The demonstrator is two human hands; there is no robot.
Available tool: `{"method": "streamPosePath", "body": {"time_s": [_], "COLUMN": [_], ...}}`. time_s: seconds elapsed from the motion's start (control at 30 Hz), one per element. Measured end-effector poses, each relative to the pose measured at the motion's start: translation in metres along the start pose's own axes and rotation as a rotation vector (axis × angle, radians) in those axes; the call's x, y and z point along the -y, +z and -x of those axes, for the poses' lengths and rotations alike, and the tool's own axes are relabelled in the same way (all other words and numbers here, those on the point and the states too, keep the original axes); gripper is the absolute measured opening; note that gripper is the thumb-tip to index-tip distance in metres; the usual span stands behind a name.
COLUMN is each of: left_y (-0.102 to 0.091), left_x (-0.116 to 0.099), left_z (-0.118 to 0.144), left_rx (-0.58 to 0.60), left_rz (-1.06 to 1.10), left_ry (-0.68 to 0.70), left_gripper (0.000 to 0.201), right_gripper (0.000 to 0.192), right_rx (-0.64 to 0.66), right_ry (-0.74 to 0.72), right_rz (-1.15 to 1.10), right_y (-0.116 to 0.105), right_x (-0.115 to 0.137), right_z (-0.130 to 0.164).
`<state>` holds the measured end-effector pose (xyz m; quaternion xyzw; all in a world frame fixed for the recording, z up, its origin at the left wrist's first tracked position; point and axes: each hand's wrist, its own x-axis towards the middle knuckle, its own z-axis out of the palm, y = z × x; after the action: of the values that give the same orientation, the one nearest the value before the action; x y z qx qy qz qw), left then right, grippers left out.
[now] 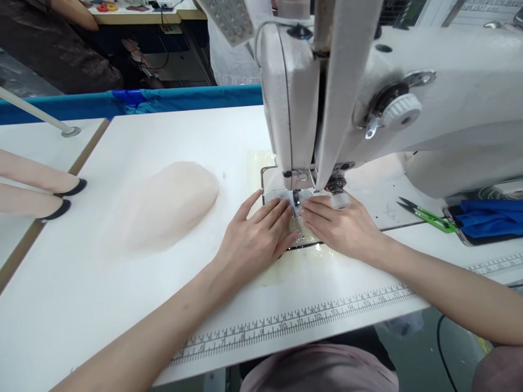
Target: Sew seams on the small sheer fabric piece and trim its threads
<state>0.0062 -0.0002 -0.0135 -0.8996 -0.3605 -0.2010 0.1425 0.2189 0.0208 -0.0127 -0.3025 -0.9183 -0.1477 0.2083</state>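
At the sewing machine [304, 109], a small piece of pale whitish fabric [278, 194] lies on the needle plate beneath the presser foot [296, 198]. My left hand [259, 231] rests flat on its near left side, fingers stretched toward the foot. From the right, my right hand [339, 226] lies with extended fingers on the same fabric, the fingertips close beside the foot. Both hands partly cover the fabric, so its full outline is hidden. Left of my left hand, a sheer beige cup-shaped piece [175, 201] sits on the white table [134, 305].
Green-handled thread snips [429, 216] and a blue cloth [490, 218] on a dark tray lie at the right. A printed ruler [294, 321] runs along the front edge. Two beige tubular pieces with black ends [36, 188] reach in from the left. People stand beyond the table.
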Motion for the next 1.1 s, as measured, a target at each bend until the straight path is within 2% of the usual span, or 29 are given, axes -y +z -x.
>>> {"method": "streamPosePath", "body": {"time_s": [0.3, 0.53, 0.7, 0.83, 0.93, 1.03, 1.1], "left_y": [0.004, 0.007, 0.009, 0.002, -0.01, -0.023, -0.028], "left_x": [0.008, 0.011, 0.012, 0.006, -0.008, -0.02, -0.02], "left_z": [-0.005, -0.005, -0.005, -0.007, -0.005, 0.002, 0.005], "left_rx": [0.025, 0.09, 0.127, 0.139, 0.169, 0.172, 0.08], "left_rz": [0.022, 0.065, 0.05, -0.043, -0.11, 0.12, 0.249], "left_ry": [-0.032, -0.144, -0.174, -0.199, -0.225, -0.09, -0.004], "left_gripper": [0.041, 0.046, 0.047, 0.044, 0.04, 0.031, 0.032], "right_gripper": [0.029, 0.03, 0.03, 0.028, 0.027, 0.027, 0.025], "right_rx": [0.018, 0.04, 0.04, 0.024, 0.004, 0.008, 0.015], "right_ry": [0.038, 0.02, 0.017, 0.025, 0.044, 0.056, 0.067], "right_rz": [0.085, 0.079, 0.073, 0.069, 0.059, 0.033, -0.004], "right_y": [-0.001, -0.001, -0.004, -0.005, -0.007, -0.008, -0.01], "right_x": [-0.003, -0.008, -0.009, -0.012, -0.013, -0.014, -0.015], "right_z": [0.0, 0.002, 0.002, 0.002, 0.003, 0.004, 0.004]}}
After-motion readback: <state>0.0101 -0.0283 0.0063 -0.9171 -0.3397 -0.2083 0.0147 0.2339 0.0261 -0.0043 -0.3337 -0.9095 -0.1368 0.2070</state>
